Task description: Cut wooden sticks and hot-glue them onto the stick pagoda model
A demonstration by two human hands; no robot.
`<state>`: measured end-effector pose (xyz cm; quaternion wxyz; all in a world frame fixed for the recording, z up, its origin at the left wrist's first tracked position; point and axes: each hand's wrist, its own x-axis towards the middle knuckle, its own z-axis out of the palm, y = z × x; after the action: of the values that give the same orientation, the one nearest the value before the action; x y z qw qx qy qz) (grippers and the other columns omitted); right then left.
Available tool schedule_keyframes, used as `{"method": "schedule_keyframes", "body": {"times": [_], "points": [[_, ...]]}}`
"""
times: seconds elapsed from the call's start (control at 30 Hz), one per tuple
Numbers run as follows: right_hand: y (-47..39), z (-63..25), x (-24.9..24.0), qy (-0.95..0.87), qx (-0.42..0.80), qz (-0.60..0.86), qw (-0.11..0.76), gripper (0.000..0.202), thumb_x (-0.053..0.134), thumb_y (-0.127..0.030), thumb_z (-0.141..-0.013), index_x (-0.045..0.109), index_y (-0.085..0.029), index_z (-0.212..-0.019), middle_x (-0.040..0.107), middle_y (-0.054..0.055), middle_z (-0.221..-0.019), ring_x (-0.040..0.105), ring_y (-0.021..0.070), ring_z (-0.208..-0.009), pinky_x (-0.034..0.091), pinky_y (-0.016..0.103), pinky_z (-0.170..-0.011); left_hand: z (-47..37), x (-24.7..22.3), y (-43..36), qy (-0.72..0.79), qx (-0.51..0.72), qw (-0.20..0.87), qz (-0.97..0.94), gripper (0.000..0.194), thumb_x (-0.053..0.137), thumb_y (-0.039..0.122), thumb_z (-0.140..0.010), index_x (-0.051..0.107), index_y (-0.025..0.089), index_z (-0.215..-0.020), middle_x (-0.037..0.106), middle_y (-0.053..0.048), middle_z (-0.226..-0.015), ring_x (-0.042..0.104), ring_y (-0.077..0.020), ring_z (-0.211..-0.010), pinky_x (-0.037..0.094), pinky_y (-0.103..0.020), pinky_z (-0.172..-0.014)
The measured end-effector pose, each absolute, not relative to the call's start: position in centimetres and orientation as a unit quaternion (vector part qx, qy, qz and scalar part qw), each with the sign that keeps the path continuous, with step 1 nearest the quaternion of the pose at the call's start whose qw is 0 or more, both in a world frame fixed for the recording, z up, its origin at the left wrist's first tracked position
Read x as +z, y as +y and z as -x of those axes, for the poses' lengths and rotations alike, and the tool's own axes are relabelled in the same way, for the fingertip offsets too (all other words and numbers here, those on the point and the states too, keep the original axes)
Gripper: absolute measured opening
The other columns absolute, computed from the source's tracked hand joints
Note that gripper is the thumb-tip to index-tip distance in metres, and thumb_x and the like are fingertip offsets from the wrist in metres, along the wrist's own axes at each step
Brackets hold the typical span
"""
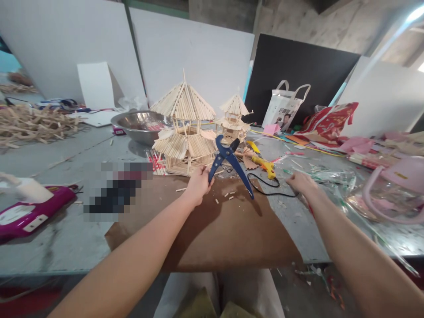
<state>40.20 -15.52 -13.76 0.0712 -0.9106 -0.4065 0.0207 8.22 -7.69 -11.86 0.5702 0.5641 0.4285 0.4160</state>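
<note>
My left hand [199, 184] is closed round one handle of a blue pipe cutter [228, 154], held up over the brown sheet [228, 247] with its two handles spread apart. Right behind it stands a two-tiered pavilion model [185, 106] built of thin wooden sticks, and a smaller model [234, 112] of the same kind is farther back. My right hand [302, 182] is low over the table on the right, fingers curled in; what they hold, if anything, is hidden. Close by are a black cord [268, 193] and a yellow glue gun [263, 164].
A metal bowl [132, 128] stands behind on the left, with a stick pile [36, 123] beyond. At the left edge is a purple power strip [36, 212]. Plastic wrappers [331, 176] and a pink-handled container [394, 190] lie right. A white bag [281, 108] stands at the back.
</note>
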Motion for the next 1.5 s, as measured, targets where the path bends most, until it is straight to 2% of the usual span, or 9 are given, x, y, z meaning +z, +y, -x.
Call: {"method": "schedule_keyframes", "body": {"times": [0.23,0.4,0.5,0.57,0.63,0.8,0.97,1.23,1.5], "points": [[-15.0,-39.8,-14.1,-0.441,-0.016,0.890,0.109,0.016,0.046,-0.021,-0.070,0.062,-0.017,-0.070,0.062,0.011,-0.076,0.057,0.0256,-0.074,0.040,0.034,-0.059,-8.2,-12.2,-7.6,0.415,0.419,0.593,-0.548,0.014,0.031,0.027,-0.081,0.032,0.020,-0.069,0.037,0.010,-0.040,0.024,-0.0028,-0.022,0.015,-0.013,-0.028],[-16.2,-35.5,-10.4,-0.510,-0.105,0.824,0.225,0.022,0.040,-0.028,-0.079,0.057,-0.018,-0.088,0.060,0.008,-0.086,0.053,0.0198,-0.081,0.038,0.031,-0.070,-8.6,-13.3,-7.0,0.429,0.416,0.537,-0.595,0.017,0.033,0.027,-0.079,0.036,0.018,-0.065,0.041,0.007,-0.044,0.030,-0.0036,-0.029,0.021,-0.015,-0.032],[-16.8,-30.1,-9.0,-0.640,-0.041,0.700,0.313,0.020,0.041,-0.032,-0.080,0.056,-0.019,-0.084,0.060,0.002,-0.074,0.053,0.0135,-0.065,0.039,0.025,-0.062,-8.7,-14.2,-6.3,0.452,0.397,0.447,-0.662,0.019,0.033,0.028,-0.080,0.038,0.018,-0.064,0.050,0.003,-0.051,0.036,-0.0053,-0.035,0.026,-0.017,-0.037],[-16.7,-26.6,-9.2,-0.734,0.035,0.617,0.281,0.016,0.044,-0.027,-0.079,0.057,-0.019,-0.078,0.060,0.002,-0.073,0.053,0.0131,-0.066,0.039,0.024,-0.063,-8.7,-14.5,-6.0,0.475,0.361,0.370,-0.712,0.019,0.034,0.027,-0.080,0.041,0.018,-0.066,0.054,0.000,-0.056,0.043,-0.0076,-0.041,0.029,-0.019,-0.042],[-16.0,-24.2,-10.3,-0.785,0.060,0.571,0.232,0.014,0.043,-0.020,-0.079,0.057,-0.017,-0.077,0.060,0.003,-0.076,0.053,0.0139,-0.072,0.038,0.025,-0.067,-8.6,-14.4,-6.1,0.497,0.303,0.279,-0.764,0.019,0.033,0.026,-0.080,0.045,0.018,-0.068,0.057,-0.003,-0.061,0.050,-0.0110,-0.050,0.033,-0.021,-0.048],[-13.5,-22.8,-13.1,-0.797,0.059,0.584,0.140,0.017,0.041,-0.016,-0.080,0.058,-0.016,-0.083,0.061,0.007,-0.083,0.053,0.0154,-0.076,0.038,0.025,-0.068,-8.4,-13.9,-7.0,0.506,0.202,0.138,-0.827,0.027,0.030,0.034,-0.083,0.053,0.020,-0.081,0.060,-0.007,-0.075,0.056,-0.0184,-0.070,0.037,-0.027,-0.060],[-12.7,-23.2,-14.0,-0.808,0.069,0.572,0.126,0.019,0.043,-0.013,-0.078,0.061,-0.018,-0.083,0.061,0.006,-0.085,0.054,0.0149,-0.079,0.038,0.024,-0.071,-8.0,-13.7,-7.1,0.479,0.174,0.081,-0.856,0.024,0.036,0.034,-0.081,0.056,0.021,-0.080,0.059,-0.005,-0.084,0.054,-0.0179,-0.078,0.038,-0.027,-0.065],[-13.3,-23.7,-13.7,-0.777,0.118,0.586,0.198,0.024,0.042,-0.012,-0.079,0.060,-0.016,-0.095,0.063,0.006,-0.093,0.056,0.0142,-0.084,0.041,0.025,-0.075,-7.2,-13.3,-7.3,0.423,0.197,0.068,-0.882,0.017,0.046,0.031,-0.076,0.060,0.021,-0.074,0.058,-0.004,-0.084,0.049,-0.0192,-0.084,0.038,-0.027,-0.067],[-13.4,-24.5,-14.0,-0.791,0.078,0.576,0.191,0.020,0.046,-0.010,-0.076,0.061,-0.016,-0.088,0.063,0.006,-0.088,0.055,0.0154,-0.082,0.040,0.028,-0.075,-7.4,-13.4,-7.6,0.356,0.204,0.043,-0.911,0.018,0.047,0.031,-0.076,0.063,0.022,-0.077,0.058,-0.003,-0.087,0.045,-0.0186,-0.088,0.038,-0.028,-0.072]]}}
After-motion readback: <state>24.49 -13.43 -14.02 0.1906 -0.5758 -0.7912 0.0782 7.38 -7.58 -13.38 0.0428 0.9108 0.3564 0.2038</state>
